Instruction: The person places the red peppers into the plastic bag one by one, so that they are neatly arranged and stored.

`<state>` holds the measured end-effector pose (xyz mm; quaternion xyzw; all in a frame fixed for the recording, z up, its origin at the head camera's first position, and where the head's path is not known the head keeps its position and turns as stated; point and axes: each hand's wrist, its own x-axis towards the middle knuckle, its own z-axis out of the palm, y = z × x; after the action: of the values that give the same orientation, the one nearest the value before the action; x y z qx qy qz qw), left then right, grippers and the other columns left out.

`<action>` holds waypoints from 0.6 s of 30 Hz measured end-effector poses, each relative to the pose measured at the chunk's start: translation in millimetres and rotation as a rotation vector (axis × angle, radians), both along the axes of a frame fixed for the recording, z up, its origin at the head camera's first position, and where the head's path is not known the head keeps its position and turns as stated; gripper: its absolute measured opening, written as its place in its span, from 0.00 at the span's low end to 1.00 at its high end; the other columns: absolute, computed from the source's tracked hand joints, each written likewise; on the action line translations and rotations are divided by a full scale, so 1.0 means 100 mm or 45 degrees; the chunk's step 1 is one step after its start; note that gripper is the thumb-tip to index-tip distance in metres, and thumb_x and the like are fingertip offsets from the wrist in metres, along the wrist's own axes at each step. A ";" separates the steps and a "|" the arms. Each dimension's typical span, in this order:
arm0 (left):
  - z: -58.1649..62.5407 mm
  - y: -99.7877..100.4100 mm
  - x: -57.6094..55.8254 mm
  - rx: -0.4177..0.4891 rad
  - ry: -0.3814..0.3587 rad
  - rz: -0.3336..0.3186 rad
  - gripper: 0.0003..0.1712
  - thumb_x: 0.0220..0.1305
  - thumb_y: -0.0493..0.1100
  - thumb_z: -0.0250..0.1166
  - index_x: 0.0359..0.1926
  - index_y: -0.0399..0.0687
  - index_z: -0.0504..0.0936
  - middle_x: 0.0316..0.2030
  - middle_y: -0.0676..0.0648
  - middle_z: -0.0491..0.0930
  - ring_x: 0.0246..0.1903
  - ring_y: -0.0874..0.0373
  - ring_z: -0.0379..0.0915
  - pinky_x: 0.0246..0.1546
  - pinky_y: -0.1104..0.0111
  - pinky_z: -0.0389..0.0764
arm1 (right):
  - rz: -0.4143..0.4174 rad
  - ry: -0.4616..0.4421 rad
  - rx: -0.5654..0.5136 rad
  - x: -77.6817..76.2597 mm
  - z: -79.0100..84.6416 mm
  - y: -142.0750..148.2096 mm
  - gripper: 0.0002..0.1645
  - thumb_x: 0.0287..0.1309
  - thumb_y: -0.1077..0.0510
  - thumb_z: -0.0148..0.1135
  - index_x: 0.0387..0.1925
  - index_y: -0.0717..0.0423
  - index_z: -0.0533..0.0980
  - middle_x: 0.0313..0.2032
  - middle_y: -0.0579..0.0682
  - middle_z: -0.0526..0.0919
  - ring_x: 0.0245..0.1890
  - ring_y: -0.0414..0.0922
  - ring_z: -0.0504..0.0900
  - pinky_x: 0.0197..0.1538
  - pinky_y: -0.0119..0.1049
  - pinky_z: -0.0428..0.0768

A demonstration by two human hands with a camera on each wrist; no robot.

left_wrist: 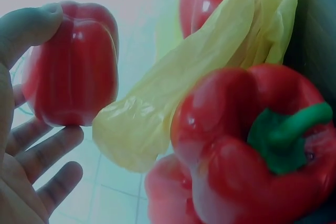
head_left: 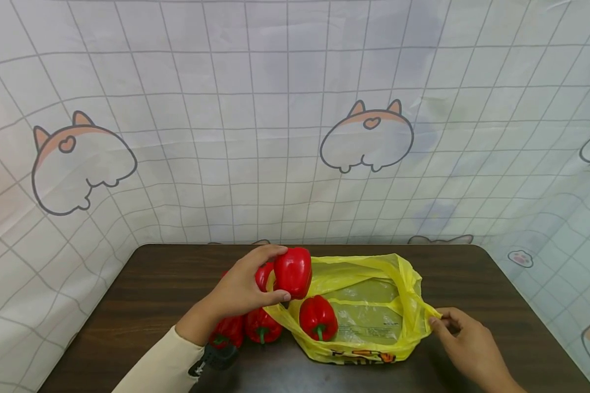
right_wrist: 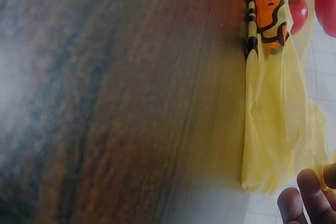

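Observation:
A red bell pepper (head_left: 293, 273) is gripped between the thumb and fingers of my left hand (head_left: 238, 284), held up at the left rim of a yellow plastic bag (head_left: 354, 352). The same pepper (left_wrist: 79, 72) fills the hand in the left wrist view. Inside the open-mouthed bag lies another red pepper (head_left: 318, 318) with a green stem. My right hand (head_left: 472, 344) pinches the bag's right edge and pulls it outward. Left of the bag, partly hidden by my left hand and forearm, several more red peppers (head_left: 263, 326) rest on the table.
The dark wood-grain table (head_left: 142, 305) reaches back to a white grid-patterned cloth (head_left: 255, 136) with cartoon animal prints. A dark wrist device (head_left: 218, 357) sits below my left wrist. The bag's front (right_wrist: 270, 14) carries an orange and black print.

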<state>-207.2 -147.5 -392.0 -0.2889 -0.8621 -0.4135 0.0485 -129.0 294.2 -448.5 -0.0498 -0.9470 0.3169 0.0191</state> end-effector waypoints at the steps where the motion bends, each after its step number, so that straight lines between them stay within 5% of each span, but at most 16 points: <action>1: -0.01 0.01 -0.01 -0.004 -0.001 0.001 0.48 0.50 0.52 0.83 0.71 0.62 0.71 0.67 0.55 0.70 0.61 0.53 0.70 0.50 0.51 0.84 | 0.001 0.002 -0.002 0.00 0.00 0.00 0.30 0.73 0.41 0.59 0.57 0.63 0.77 0.39 0.48 0.87 0.28 0.42 0.80 0.34 0.41 0.77; 18: -0.10 0.24 -0.12 -0.048 0.005 -0.017 0.47 0.51 0.53 0.82 0.71 0.57 0.72 0.67 0.56 0.70 0.61 0.57 0.69 0.55 0.54 0.81 | -0.003 -0.020 -0.027 0.01 -0.02 -0.01 0.30 0.74 0.41 0.58 0.58 0.64 0.76 0.39 0.48 0.86 0.26 0.43 0.79 0.32 0.40 0.77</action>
<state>-219.4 -123.3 -402.0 -0.2964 -0.8677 -0.3968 0.0419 -128.4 293.1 -450.2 -0.0538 -0.9436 0.3266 0.0115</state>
